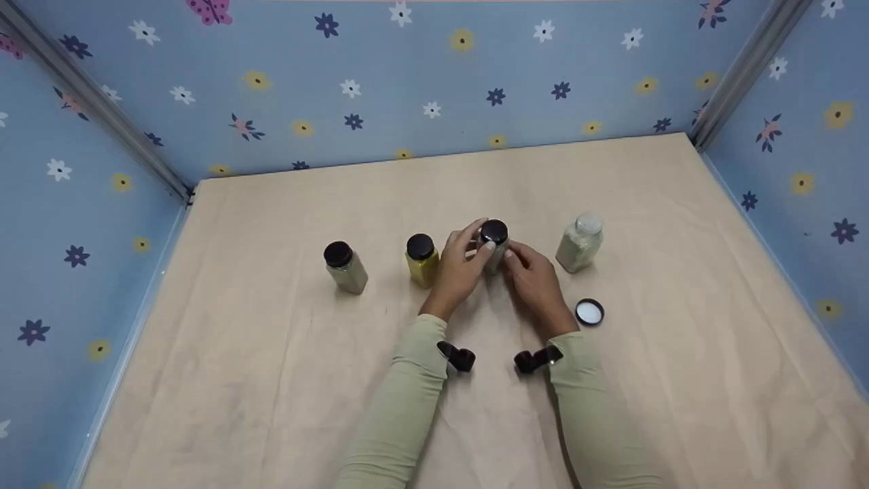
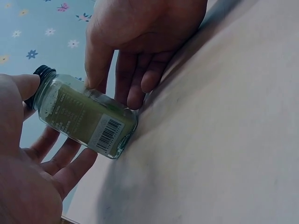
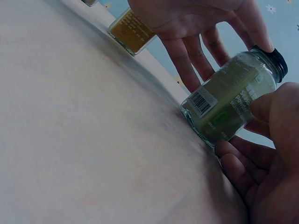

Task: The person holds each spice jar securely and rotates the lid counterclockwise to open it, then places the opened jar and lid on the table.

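Note:
A square glass jar of greenish powder (image 2: pixel 88 116) with a black lid (image 1: pixel 494 231) stands between the two hands. My left hand (image 1: pixel 456 273) grips the lid, thumb on the near side and fingers around the far side. Printed lettering and a barcode label (image 3: pixel 202 101) show on the glass. Lower down, my right hand (image 1: pixel 536 280) holds the jar's body between thumb and fingers. Just left of the left hand is a jar of yellow powder (image 1: pixel 422 266) with a black lid. A loose black lid (image 1: pixel 589 312) lies beside the right wrist, its white inside facing up.
Farther left stands another black-lidded jar of greenish powder (image 1: pixel 347 269). On the right is a jar of pale green contents (image 1: pixel 580 243) with a whitish top and no black lid. Beige cloth (image 1: pixel 271 380) covers the table, and blue flowered walls (image 1: pixel 434 75) enclose it.

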Tool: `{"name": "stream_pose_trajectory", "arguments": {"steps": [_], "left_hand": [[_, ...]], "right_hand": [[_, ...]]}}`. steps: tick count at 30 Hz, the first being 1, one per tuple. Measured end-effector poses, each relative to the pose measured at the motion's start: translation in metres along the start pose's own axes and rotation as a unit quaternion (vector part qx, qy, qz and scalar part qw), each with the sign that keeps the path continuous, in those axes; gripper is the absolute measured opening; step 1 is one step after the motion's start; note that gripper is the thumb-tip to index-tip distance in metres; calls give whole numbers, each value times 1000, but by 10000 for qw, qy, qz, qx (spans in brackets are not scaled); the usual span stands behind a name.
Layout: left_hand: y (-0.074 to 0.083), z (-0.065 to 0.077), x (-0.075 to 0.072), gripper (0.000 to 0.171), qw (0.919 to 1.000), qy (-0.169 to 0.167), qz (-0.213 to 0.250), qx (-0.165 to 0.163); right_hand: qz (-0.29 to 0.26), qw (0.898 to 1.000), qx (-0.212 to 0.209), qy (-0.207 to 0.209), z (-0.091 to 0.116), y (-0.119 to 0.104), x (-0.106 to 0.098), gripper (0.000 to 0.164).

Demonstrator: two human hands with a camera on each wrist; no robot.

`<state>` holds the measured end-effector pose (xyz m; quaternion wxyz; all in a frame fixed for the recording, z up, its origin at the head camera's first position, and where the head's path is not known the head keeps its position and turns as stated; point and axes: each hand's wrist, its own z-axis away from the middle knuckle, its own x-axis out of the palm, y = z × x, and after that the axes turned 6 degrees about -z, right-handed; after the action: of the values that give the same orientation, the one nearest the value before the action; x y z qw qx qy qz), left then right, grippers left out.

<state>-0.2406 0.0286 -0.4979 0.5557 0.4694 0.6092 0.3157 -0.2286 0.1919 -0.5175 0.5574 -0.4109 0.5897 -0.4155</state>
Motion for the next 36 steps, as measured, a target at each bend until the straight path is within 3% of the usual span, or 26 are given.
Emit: {"name": "stream_pose_trajectory", "arguments": {"steps": [13, 22, 30, 36], "left_hand": [[0, 4, 0, 43, 9985, 391, 395, -10], [-2, 3, -2, 38, 9981, 371, 436, 216], [-3, 5, -2, 35, 9974, 300, 636, 136], [-2, 3, -2, 45, 9995, 218, 175, 153]], "right_hand": [[8, 9999, 70, -79, -1, -2, 0, 40], [49, 9998, 155, -84, -1, -3, -1, 40], [13, 9999, -100, 18, -1, 0, -1, 37], [38, 10000, 5, -20, -1, 1, -1, 39]]}}
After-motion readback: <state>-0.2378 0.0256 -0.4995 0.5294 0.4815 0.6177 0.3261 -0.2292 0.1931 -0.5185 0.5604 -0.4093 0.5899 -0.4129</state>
